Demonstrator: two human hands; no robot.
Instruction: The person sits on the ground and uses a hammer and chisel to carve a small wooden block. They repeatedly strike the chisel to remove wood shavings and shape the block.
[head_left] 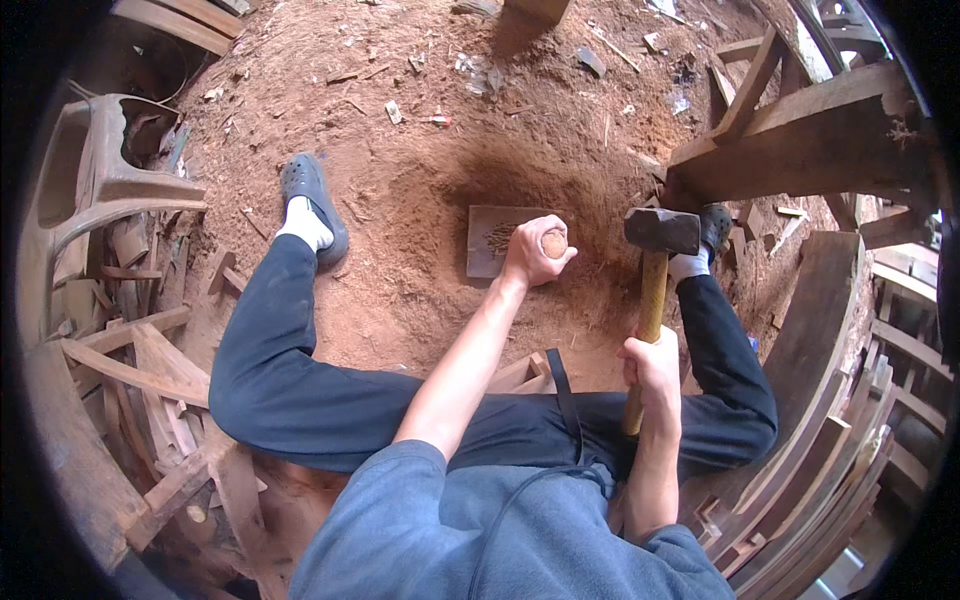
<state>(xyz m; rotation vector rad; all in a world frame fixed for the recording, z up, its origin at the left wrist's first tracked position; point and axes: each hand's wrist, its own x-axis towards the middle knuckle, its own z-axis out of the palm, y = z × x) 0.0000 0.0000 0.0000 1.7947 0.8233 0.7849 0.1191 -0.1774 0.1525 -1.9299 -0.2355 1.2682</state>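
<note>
My left hand [535, 250] grips an upright round wooden piece [554, 243], its pale top showing between thumb and fingers. It is over a square grey plate [483, 257] lying in a hollow of sawdust, with a cluster of small light bits on it. At the right, my right hand [650, 370] is closed round the yellowish handle [654, 290] of a heavy hammer. Its dark metal head [662, 231] is raised to the right of the plate, in front of my right foot.
A worn plastic chair [105, 215] stands at the left among wooden offcuts [150, 360]. A timber frame [800, 140] is at the upper right, with long boards [810, 380] along the right side. My legs are bent either side of the hollow. Scraps litter the sawdust-covered ground [390, 170].
</note>
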